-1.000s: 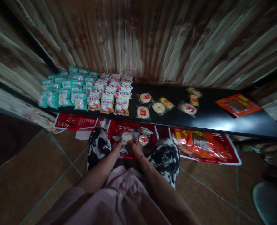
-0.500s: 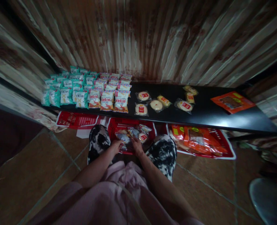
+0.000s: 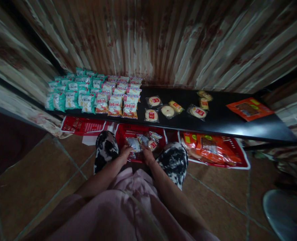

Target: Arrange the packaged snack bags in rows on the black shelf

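Observation:
Both my hands are low in the middle red basket (image 3: pixel 120 131), between my knees. My left hand (image 3: pixel 125 153) is closed on the near edge of a silvery snack bag (image 3: pixel 132 144). Close by on the right, my right hand (image 3: pixel 147 154) has its fingers closed at a second silvery bag (image 3: pixel 143 139); the fingertips are partly hidden. A round wrapped cake (image 3: pixel 152 145) with a red label lies just right of that hand in the basket. Behind it is a striped-edge snack bag (image 3: pixel 155 136).
On the black shelf (image 3: pixel 229 125) stand rows of teal bags (image 3: pixel 71 99) and white-orange bags (image 3: pixel 115 104). Several wrapped cakes (image 3: pixel 168 111) and an orange packet (image 3: pixel 249 108) lie farther right. Below are a left basket (image 3: pixel 74 125) and a right basket (image 3: pixel 245 155) of orange packets.
The bag at my left hand has turned and shows more of its silvery face. Both hands stay inside the basket; the view has shifted slightly.

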The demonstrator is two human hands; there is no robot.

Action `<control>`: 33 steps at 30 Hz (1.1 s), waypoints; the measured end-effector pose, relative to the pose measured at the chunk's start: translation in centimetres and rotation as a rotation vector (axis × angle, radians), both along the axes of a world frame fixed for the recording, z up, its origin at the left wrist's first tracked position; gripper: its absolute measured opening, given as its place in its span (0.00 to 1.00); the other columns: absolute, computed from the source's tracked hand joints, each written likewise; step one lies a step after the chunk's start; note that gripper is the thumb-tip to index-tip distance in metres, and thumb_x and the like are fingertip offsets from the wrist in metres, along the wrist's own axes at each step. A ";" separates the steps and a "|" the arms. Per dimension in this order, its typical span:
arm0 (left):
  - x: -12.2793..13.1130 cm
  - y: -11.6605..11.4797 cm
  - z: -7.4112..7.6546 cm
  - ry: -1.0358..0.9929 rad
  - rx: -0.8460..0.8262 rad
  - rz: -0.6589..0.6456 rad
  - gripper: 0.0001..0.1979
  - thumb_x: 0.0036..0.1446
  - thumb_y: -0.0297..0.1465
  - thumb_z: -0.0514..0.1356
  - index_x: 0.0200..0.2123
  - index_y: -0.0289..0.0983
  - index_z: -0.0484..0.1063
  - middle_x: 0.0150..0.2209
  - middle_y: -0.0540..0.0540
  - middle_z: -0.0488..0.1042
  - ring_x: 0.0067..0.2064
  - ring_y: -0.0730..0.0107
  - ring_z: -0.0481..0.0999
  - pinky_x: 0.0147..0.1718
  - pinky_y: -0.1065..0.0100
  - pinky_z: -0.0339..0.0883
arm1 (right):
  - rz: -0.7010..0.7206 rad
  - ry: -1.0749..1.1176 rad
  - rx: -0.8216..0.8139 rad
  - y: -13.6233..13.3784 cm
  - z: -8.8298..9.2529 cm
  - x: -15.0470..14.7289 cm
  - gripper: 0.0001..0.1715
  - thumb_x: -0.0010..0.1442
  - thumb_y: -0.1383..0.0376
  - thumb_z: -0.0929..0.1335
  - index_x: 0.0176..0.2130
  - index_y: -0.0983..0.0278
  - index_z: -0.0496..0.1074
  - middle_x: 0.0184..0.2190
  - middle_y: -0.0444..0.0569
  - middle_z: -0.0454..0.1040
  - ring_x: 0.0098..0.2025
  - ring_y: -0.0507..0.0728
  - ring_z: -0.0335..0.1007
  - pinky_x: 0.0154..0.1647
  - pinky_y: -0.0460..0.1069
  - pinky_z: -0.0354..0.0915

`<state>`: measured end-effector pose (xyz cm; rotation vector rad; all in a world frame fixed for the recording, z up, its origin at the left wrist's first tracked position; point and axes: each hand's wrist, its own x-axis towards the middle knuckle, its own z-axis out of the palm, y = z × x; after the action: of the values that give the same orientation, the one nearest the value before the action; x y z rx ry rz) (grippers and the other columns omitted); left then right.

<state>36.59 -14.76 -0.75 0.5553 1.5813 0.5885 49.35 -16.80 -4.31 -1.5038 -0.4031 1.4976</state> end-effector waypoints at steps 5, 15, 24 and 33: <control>0.6 -1.0 0.2 0.019 0.089 0.010 0.10 0.46 0.26 0.63 0.34 0.36 0.68 0.23 0.53 0.70 0.20 0.78 0.68 0.20 0.76 0.59 | -0.049 0.099 -0.104 -0.2 1.5 -0.1 0.14 0.46 0.58 0.73 0.32 0.60 0.69 0.23 0.41 0.73 0.23 0.51 0.68 0.22 0.46 0.67; 0.2 -0.7 1.3 -0.086 0.159 0.037 0.05 0.44 0.32 0.60 0.24 0.36 0.69 0.22 0.50 0.71 0.25 0.71 0.72 0.24 0.72 0.64 | -0.083 0.161 -0.041 0.0 3.3 0.7 0.16 0.46 0.66 0.73 0.37 0.62 0.70 0.21 0.40 0.74 0.20 0.51 0.68 0.21 0.45 0.66; 1.2 1.3 1.8 -0.119 0.222 0.146 0.18 0.46 0.45 0.63 0.33 0.37 0.70 0.28 0.49 0.75 0.30 0.71 0.75 0.28 0.71 0.66 | -0.048 0.153 0.015 -0.5 4.6 0.7 0.22 0.42 0.65 0.75 0.40 0.62 0.72 0.32 0.42 0.77 0.26 0.51 0.72 0.24 0.45 0.68; 2.0 2.0 2.1 -0.068 0.256 0.186 0.15 0.50 0.43 0.62 0.34 0.36 0.70 0.30 0.47 0.76 0.31 0.70 0.75 0.28 0.73 0.65 | -0.027 0.106 0.077 -1.0 6.1 0.7 0.24 0.39 0.63 0.76 0.39 0.62 0.73 0.34 0.43 0.78 0.29 0.51 0.73 0.26 0.44 0.69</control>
<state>38.57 -12.77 1.34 0.5753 1.5123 0.9499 50.04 -17.79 1.83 -1.3586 -0.3720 1.5162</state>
